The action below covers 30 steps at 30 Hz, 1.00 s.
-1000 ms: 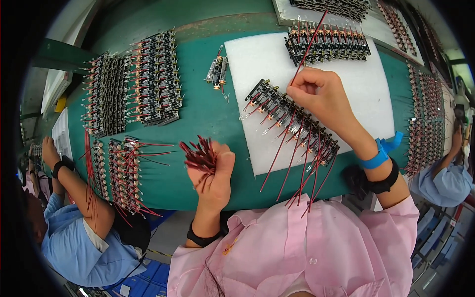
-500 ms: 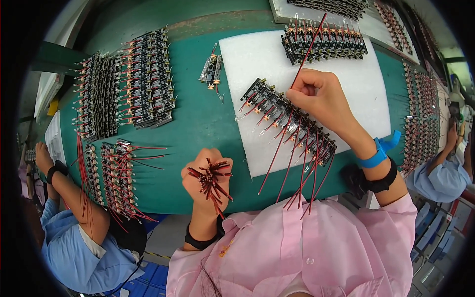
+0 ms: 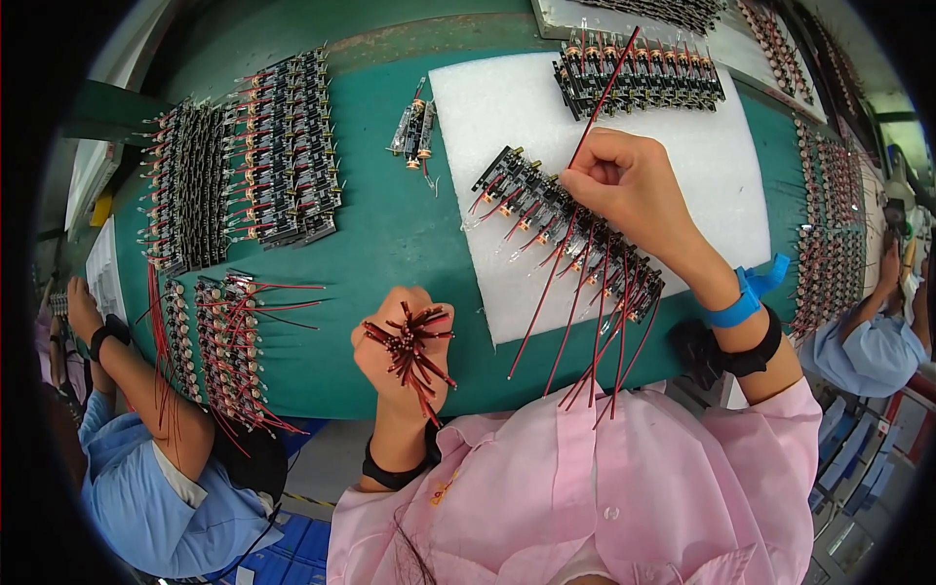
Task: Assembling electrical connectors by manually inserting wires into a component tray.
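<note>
My left hand is closed around a thick bundle of red and black wires, their ends fanned out toward me. Between the thumb and fingertips of my right hand a single red-and-black wire is pinched; it sticks up past the knuckles. That hand is over a slanting row of small black circuit boards with copper coils, lying on a white foam sheet. Several loose wires trail from the row toward me. Whether the pinched wire touches a board is hidden by my fingers.
Another row of boards rests on the foam's far edge. A few loose boards lie left of it on the green mat. Stacked boards and wired ones fill the left side. A co-worker's arm is at left, another at right.
My right hand has shifted slightly up and left, the wire still pinched in it. My left hand with the bundle has moved a little up and left.
</note>
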Each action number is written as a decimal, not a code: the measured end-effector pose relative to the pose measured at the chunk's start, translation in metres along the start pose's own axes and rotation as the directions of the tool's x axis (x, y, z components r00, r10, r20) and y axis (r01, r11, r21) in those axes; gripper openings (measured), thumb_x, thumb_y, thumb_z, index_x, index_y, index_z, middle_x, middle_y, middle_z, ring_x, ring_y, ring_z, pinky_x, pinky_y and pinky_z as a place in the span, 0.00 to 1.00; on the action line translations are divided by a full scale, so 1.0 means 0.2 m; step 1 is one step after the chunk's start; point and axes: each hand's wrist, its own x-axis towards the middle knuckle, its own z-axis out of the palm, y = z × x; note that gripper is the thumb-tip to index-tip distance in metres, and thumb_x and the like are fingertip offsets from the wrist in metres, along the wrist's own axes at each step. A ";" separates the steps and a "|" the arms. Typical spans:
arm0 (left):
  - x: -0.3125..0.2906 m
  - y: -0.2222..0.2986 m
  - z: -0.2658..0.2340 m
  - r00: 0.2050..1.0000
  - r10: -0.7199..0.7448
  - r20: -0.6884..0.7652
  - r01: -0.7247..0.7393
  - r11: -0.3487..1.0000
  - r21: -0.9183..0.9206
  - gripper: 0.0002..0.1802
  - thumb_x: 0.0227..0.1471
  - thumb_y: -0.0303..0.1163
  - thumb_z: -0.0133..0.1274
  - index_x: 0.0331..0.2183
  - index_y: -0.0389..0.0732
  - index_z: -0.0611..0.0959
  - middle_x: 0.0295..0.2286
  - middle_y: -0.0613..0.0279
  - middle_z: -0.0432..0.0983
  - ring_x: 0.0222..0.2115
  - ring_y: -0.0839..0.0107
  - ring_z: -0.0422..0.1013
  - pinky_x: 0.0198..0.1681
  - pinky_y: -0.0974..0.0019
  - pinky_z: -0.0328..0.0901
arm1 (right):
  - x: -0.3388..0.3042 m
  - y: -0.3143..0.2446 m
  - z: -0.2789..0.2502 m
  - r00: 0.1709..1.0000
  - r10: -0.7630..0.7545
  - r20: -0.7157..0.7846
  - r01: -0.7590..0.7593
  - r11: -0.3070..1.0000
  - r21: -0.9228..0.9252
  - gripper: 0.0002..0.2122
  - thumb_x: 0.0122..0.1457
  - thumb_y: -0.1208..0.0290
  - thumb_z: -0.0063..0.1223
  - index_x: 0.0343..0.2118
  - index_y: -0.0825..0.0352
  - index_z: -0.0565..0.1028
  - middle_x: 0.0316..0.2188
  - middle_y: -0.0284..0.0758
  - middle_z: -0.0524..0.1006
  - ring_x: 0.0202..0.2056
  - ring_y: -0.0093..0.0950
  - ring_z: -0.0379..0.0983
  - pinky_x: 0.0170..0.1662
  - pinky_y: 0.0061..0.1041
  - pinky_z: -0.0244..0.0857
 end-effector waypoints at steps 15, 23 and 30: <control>0.00 0.01 0.00 1.000 0.022 -0.016 -0.021 0.996 0.084 0.14 0.47 0.31 0.42 0.15 0.39 0.60 0.11 0.70 0.53 0.12 0.82 0.49 0.14 0.79 0.45 | -0.02 -0.01 -0.01 0.984 -0.177 0.019 0.178 0.982 -0.055 0.03 0.40 0.80 0.50 0.17 0.73 0.70 0.15 0.30 0.67 0.16 0.16 0.58 0.19 0.14 0.52; 0.00 0.01 -0.01 0.999 0.028 -0.023 -0.027 0.997 0.069 0.15 0.47 0.33 0.42 0.15 0.39 0.60 0.11 0.70 0.52 0.12 0.81 0.48 0.14 0.78 0.44 | -0.03 -0.01 0.00 0.988 -0.153 -0.008 0.152 0.987 -0.044 0.03 0.39 0.79 0.50 0.17 0.72 0.68 0.14 0.33 0.65 0.15 0.21 0.61 0.18 0.16 0.55; 0.00 0.02 0.00 1.000 -0.003 -0.011 0.002 0.997 -0.073 0.15 0.47 0.32 0.42 0.15 0.40 0.59 0.10 0.70 0.52 0.12 0.82 0.47 0.14 0.78 0.44 | -0.04 0.00 0.01 0.979 -0.205 -0.016 0.204 0.977 -0.068 0.03 0.38 0.79 0.50 0.17 0.72 0.68 0.13 0.33 0.65 0.15 0.21 0.61 0.18 0.16 0.55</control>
